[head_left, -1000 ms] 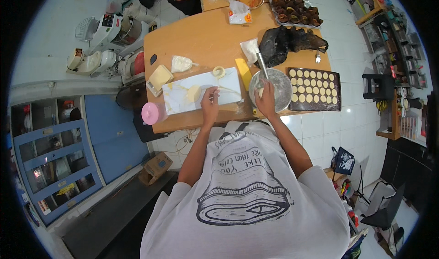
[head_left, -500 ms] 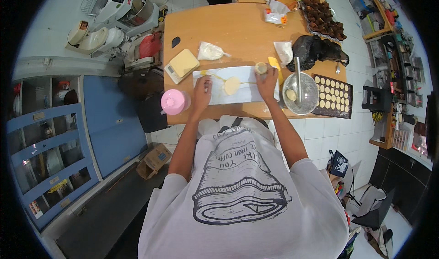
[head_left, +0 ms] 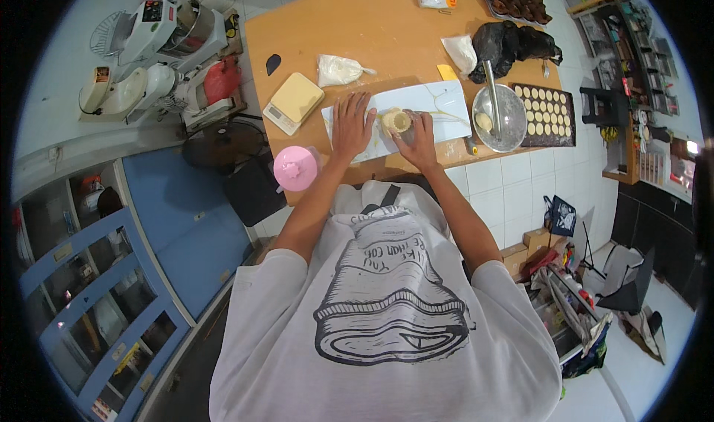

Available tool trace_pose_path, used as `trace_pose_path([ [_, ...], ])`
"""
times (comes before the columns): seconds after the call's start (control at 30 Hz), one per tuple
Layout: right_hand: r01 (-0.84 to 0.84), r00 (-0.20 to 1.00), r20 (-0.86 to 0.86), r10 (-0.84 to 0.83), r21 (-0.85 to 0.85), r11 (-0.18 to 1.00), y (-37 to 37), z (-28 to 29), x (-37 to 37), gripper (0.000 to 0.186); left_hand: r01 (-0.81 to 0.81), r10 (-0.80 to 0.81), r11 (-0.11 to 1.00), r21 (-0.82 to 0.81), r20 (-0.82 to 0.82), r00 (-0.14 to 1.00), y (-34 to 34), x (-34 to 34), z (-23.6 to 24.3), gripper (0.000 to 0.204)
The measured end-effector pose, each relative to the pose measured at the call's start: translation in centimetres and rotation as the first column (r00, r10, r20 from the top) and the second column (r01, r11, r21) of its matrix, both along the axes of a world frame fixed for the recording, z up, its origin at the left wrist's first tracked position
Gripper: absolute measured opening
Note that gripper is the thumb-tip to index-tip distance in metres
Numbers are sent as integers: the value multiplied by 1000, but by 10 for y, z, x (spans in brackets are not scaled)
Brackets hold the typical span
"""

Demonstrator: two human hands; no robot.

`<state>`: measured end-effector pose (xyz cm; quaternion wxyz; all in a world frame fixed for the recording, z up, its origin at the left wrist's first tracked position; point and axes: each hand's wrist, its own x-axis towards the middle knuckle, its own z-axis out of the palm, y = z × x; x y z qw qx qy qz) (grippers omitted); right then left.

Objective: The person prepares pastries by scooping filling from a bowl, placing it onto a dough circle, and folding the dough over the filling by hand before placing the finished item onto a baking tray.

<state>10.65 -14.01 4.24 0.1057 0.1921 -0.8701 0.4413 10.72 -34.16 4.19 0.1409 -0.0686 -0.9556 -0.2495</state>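
Your left hand (head_left: pixel 351 126) lies flat, fingers spread and holding nothing, on the white rectangular work sheet (head_left: pixel 446 102) spread over the orange-brown wooden counter (head_left: pixel 387 35); your right hand (head_left: pixel 417 141) is curled at the near side of a small pale round lump of dough (head_left: pixel 396 120), fingers touching it, though you cannot tell whether they actually clamp it. The dough sits on the sheet between your two hands, just beside the left fingertips. To the right of the sheet: a round metal mixing bowl (head_left: pixel 500 117) with a long metal utensil (head_left: pixel 491 87) leaning in it, then a dark rectangular baking tray (head_left: pixel 545 114) filled with rows of pale round discs. Behind the bowl: a crumpled black plastic bag (head_left: pixel 513 42) and a small white bag (head_left: pixel 461 51). Left of the sheet: a flat cream-coloured kitchen scale (head_left: pixel 295 100), and behind it a knotted clear bag of white powder (head_left: pixel 338 70). At the counter's near left corner: a pink round plastic lid or container (head_left: pixel 296 167). Far edge: a tray of dark brown baked pieces (head_left: pixel 517 1). Off the counter to your left: white countertop mixers (head_left: pixel 160 42) and blue shelving (head_left: pixel 89 288)
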Motion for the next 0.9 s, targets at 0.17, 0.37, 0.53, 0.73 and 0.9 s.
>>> trace_pose_path([
  [0.17,26,999,35,-28,67,997,1,-1,4,58,26,-27,997,77,8,1000,0,-5,2,49],
  [0.37,55,998,22,-56,70,996,-3,-2,2,60,25,-25,997,79,9,1000,-3,-5,2,52],
  [0.53,94,996,-1,-94,87,992,-2,-7,0,58,24,-27,997,73,38,999,-2,-5,6,54],
  [0.73,98,994,37,-101,83,992,-4,0,0,57,18,-20,998,67,33,999,-3,-5,3,54],
  [0.9,107,993,31,-110,85,991,-6,0,0,56,14,-16,998,68,20,1000,-2,-5,5,55],
])
